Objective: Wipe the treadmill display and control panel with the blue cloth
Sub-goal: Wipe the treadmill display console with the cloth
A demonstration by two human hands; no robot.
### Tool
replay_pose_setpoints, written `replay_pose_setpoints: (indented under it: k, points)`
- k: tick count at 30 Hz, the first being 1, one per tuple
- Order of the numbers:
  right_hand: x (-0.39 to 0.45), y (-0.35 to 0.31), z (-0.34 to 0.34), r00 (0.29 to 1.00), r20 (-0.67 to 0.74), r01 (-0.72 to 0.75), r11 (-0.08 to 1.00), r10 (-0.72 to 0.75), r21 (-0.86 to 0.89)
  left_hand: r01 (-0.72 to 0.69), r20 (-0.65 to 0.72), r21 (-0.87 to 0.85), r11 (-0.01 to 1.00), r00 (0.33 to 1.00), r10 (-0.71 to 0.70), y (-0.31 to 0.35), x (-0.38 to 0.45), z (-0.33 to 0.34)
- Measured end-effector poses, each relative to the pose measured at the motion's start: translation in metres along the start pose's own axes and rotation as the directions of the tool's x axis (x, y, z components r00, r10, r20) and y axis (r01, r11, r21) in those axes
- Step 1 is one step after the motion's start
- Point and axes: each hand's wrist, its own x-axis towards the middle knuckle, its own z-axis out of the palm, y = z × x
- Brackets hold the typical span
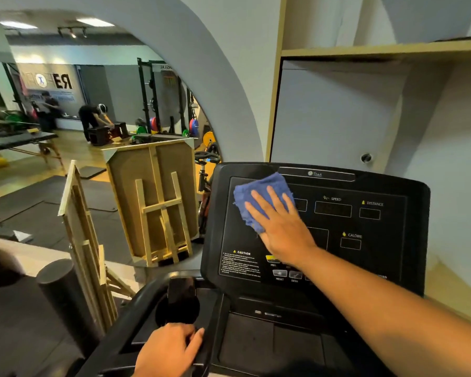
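Right hand (279, 229) spread flat, fingers extended, presses a folded blue terry cloth (259, 198) against the upper left of a treadmill's black display and control panel (378, 227); the cloth is pinned beneath the palm and fingers, not gripped. Beside the hand the console's face carries dark readout windows labelled SPEED, DISTANCE and CALORIE, with a white-lettered CAUTION notice (241, 263) at lower left. Left hand (169, 352) is curled closed over the treadmill's black handrail (136, 300) below the console. An arched wall mirror (74, 110) at left reflects a gym floor, a folded wooden table and stacked weight plates. A black foam roller (63, 292) stands upright near the handrail.
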Motion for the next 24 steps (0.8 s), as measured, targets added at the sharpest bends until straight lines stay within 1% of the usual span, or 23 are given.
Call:
replay_pose_setpoints:
  k: [1,2,4,5,7,8,9,10,11,12,13,14,15,16,17,18,19,20,22,23,24]
  points:
    - [0.009,0.011,-0.007,1.000,0.002,-0.015,1.000,0.015,-0.014,-0.001,0.004,-0.003,1.000,1.000,0.002,0.000,0.001,0.000]
    - [0.015,0.024,-0.013,0.996,-0.006,-0.091,0.996,0.091,-0.006,-0.001,0.013,-0.006,1.000,1.000,0.002,-0.001,0.001,-0.001]
    - [0.007,0.043,-0.020,0.953,-0.030,-0.300,0.953,0.301,0.042,0.000,0.036,-0.002,1.000,0.999,0.000,-0.002,0.002,-0.001]
    - [-0.005,0.049,-0.020,0.924,-0.046,-0.376,0.924,0.380,0.071,0.000,0.046,0.000,1.000,0.999,0.000,-0.002,0.003,0.000]
    - [-0.035,0.043,-0.014,0.879,-0.074,-0.463,0.881,0.471,0.097,0.002,0.048,0.004,1.000,0.999,-0.002,-0.001,0.003,0.000]
    - [-0.049,0.031,-0.009,0.869,-0.087,-0.479,0.872,0.487,0.098,0.003,0.047,0.006,1.000,0.999,-0.004,0.000,0.003,0.000]
    - [-0.060,0.016,-0.001,0.880,-0.088,-0.459,0.883,0.467,0.100,0.003,0.045,0.006,1.000,0.999,-0.003,0.000,0.004,0.000]
    - [-0.066,0.002,0.006,0.916,-0.081,-0.385,0.918,0.393,0.095,-0.002,0.040,0.006,1.000,0.999,0.001,0.000,0.003,-0.001]
    - [-0.067,-0.009,0.011,0.963,-0.054,-0.260,0.963,0.264,0.073,-0.007,0.036,0.008,1.000,0.999,0.007,0.000,0.002,-0.001]
    - [-0.066,-0.015,0.015,0.994,-0.011,-0.110,0.993,0.110,0.044,-0.013,0.033,0.009,1.000,0.999,0.012,0.000,0.001,-0.001]
    - [-0.061,-0.013,0.016,0.999,0.034,0.021,1.000,-0.022,0.017,-0.019,0.029,0.012,1.000,0.999,0.018,-0.001,0.000,-0.001]
    - [-0.052,-0.005,0.013,0.995,0.053,0.090,0.996,-0.089,-0.008,-0.027,0.023,0.013,1.000,0.999,0.026,-0.002,0.000,0.000]
    - [-0.044,0.005,0.008,0.995,0.056,0.081,0.996,-0.080,-0.026,-0.035,0.018,0.017,0.999,0.999,0.035,-0.002,-0.001,0.001]
    - [-0.039,0.017,0.002,0.999,0.035,-0.001,1.000,0.002,-0.027,-0.040,0.016,0.024,0.999,0.999,0.040,-0.003,-0.001,0.002]
    - [-0.039,0.029,-0.004,0.992,0.004,-0.129,0.992,0.129,-0.006,-0.041,0.014,0.026,0.999,0.999,0.040,-0.004,-0.001,0.003]
    - [-0.046,0.040,-0.008,0.968,-0.018,-0.251,0.968,0.251,0.020,-0.035,0.011,0.023,0.999,0.999,0.035,-0.004,-0.001,0.003]
    - [-0.058,0.048,-0.011,0.939,-0.026,-0.343,0.938,0.344,0.046,-0.029,0.008,0.019,0.999,1.000,0.029,-0.004,-0.001,0.003]
    - [-0.073,0.052,-0.011,0.916,-0.026,-0.398,0.915,0.401,0.070,-0.027,0.005,0.015,1.000,1.000,0.027,-0.004,-0.001,0.004]
    - [-0.106,0.041,-0.005,0.891,-0.024,-0.450,0.887,0.454,0.099,-0.034,0.002,0.016,0.999,0.999,0.034,-0.005,-0.001,0.004]
    - [-0.118,0.026,0.000,0.901,-0.009,-0.431,0.896,0.434,0.105,-0.035,0.001,0.019,0.999,0.999,0.035,-0.005,-0.001,0.004]
    - [-0.126,0.008,0.006,0.931,0.020,-0.364,0.926,0.364,0.097,-0.038,0.000,0.024,0.999,0.999,0.038,-0.005,-0.002,0.004]
